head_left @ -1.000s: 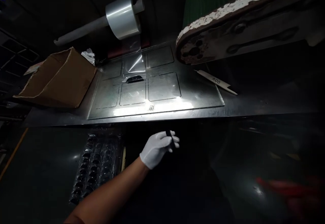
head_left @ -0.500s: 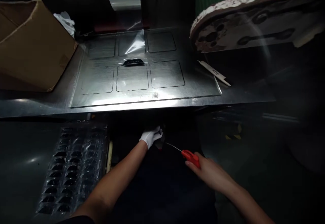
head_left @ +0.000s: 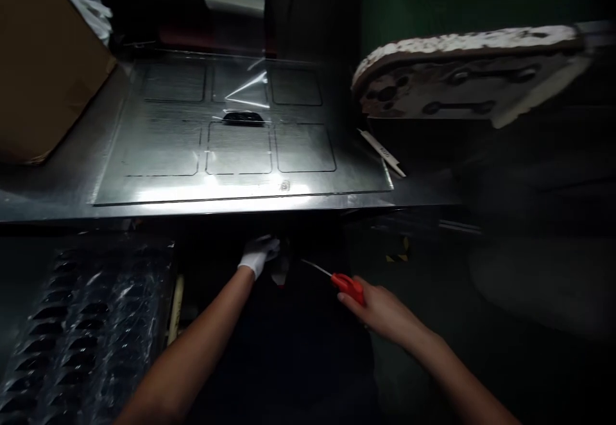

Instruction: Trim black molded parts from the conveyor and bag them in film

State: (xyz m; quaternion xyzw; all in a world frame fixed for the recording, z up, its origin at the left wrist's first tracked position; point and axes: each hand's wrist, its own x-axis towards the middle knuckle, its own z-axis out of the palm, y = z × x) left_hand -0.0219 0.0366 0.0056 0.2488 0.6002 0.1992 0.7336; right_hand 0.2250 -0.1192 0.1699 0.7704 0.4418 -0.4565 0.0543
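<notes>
My left hand (head_left: 258, 255), in a white glove, is closed below the bench edge and pinches a thin, dark see-through piece (head_left: 281, 267) with a small red spot at its lower end. Poor light hides the piece's full outline. My bare right hand (head_left: 387, 312) is wrapped round a red air blow gun (head_left: 348, 288). The gun's thin metal nozzle points left towards the piece, with a gap between them. On the bench lies a black curved piece (head_left: 243, 119), above the marked rectangles of the clear sheet (head_left: 168, 189).
A clear tray (head_left: 163, 284) of several dark curved pieces stands at lower left. The cardboard box (head_left: 43, 72) is at upper left, with white gloves (head_left: 89, 11) behind it. A green-belted machine (head_left: 433, 78) overhangs the right. Near it lies a labelled white stick (head_left: 382, 152).
My view has swung to the right, so the bench, box and tray sit further left. Both hands keep their holds, and the blow gun still points at the piece.
</notes>
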